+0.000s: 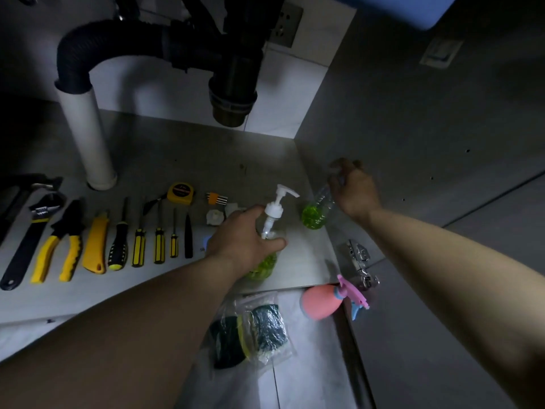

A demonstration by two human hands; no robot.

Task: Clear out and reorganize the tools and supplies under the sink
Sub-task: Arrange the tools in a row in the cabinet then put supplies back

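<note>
Left hand (241, 237): wrapped round the pump bottle (277, 202), which stands near the front edge of the cabinet floor (165, 160).
Right hand (354, 190): fingers curled on the top of the small clear bottle (317, 211), which is tilted, green stuff at the bottom, just beside the pump one.
Tools: pliers (62, 243) and screwdrivers (138, 246) in a row to the left.

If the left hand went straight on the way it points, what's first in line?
Probably the small bottle of green liquid held by the right hand, just beyond the pump bottle the left hand grips. Depth unclear.
</note>
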